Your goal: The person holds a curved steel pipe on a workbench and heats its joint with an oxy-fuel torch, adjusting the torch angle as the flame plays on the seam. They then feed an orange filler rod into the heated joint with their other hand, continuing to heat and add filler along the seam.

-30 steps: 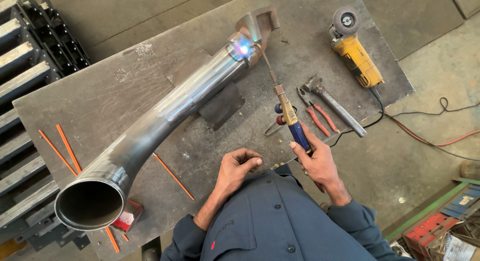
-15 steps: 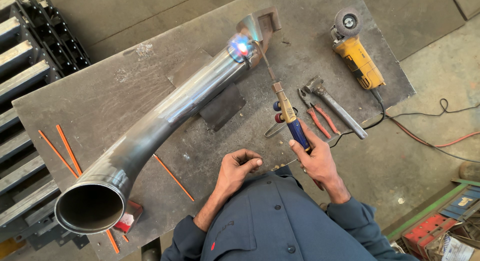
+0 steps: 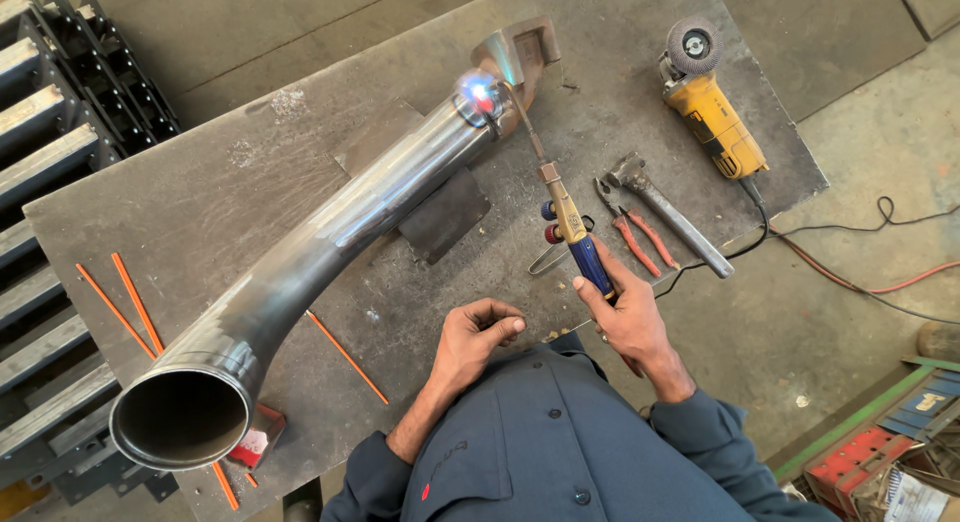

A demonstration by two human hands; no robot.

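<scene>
A long curved steel pipe (image 3: 330,232) lies diagonally across the worktop (image 3: 200,182), its open mouth at the near left corner. The left hand (image 3: 478,334) rests loosely curled and empty at the near edge. The right hand (image 3: 628,317) grips a blue-handled torch (image 3: 565,212), its flame on the pipe's far end. Pliers (image 3: 635,232) and a yellow angle grinder (image 3: 712,112) lie toward the right edge.

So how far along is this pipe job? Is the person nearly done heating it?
Done: the long curved steel pipe already lies butted against the small metal elbow piece on the steel table. In hand: the right hand holds the blue-handled brass torch, its flame glowing at the joint; the left hand rests empty. Left: how much of the seam remains cannot be seen.
</scene>
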